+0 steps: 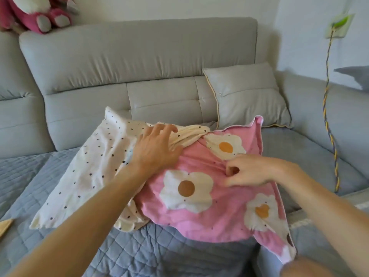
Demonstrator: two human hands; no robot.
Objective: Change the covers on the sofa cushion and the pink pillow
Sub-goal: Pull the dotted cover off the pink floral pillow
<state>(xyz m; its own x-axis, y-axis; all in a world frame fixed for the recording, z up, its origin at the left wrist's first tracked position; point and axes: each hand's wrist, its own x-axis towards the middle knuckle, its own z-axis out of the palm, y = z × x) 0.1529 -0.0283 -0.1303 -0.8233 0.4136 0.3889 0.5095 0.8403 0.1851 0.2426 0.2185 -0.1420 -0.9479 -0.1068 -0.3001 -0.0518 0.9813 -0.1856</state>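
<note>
On the sofa (139, 56), left hand (157, 150) flat on dotted pillow (89, 166), right fingers (231, 170) pinching pink cover (209, 216).

Grey sofa (139, 56) w/ quilted blue mat (30, 176), pink pillow (209, 216) on mat, grey cushion (247, 96) at back

A grey sofa (123, 62) fills the view and serves as the landmark. A blue-grey quilted seat cover (36, 176) lies across its seat. A pink and white plush toy (34, 13) sits on top of the sofa backrest at its left end. To the right of the sofa, a wall socket (338, 27) carries a braided yellow and blue cable (327, 108) hanging down past the sofa arm.
</note>
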